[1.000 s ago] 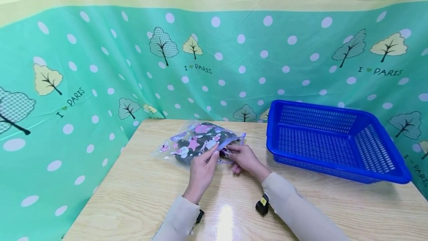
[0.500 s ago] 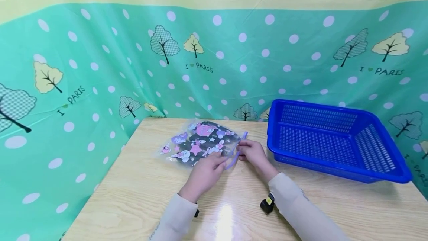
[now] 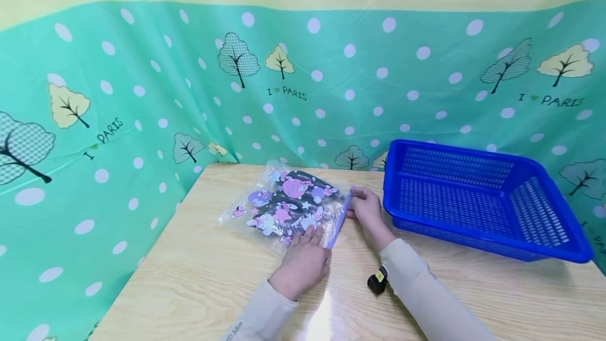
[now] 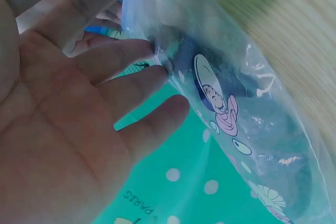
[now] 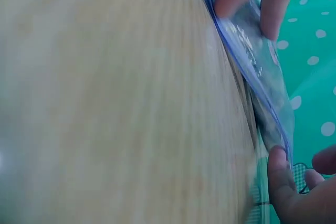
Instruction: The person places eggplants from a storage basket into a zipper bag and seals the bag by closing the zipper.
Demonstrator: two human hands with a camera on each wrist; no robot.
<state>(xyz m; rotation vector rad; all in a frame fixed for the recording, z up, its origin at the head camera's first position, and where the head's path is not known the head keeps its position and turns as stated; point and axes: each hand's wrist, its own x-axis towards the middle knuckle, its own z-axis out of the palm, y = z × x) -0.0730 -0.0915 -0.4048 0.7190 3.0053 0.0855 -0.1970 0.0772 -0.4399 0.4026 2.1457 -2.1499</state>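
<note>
A clear zip bag (image 3: 279,207) printed with pink and purple cartoon figures lies on the table, with something dark inside. A purple zip strip (image 3: 340,225) runs along its right edge, its two lips lying close together. My left hand (image 3: 303,264) rests on the near side of the bag. Its straight, spread fingers (image 4: 142,129) touch the film in the left wrist view. At the far end of the strip, my right hand (image 3: 366,212) pinches the bag's corner, the thumb (image 5: 281,177) right against the strip in the right wrist view.
A blue perforated plastic basket (image 3: 473,199) stands on the wooden table (image 3: 189,278), just right of my right hand. Behind the table hangs a green dotted curtain (image 3: 265,136) with trees on it. Black wrist cameras sit at the sleeves.
The right hand has come out of the bag's mouth and moved to the strip's far end. The left hand went from gripping the edge to lying flat on the bag. The mouth has narrowed.
</note>
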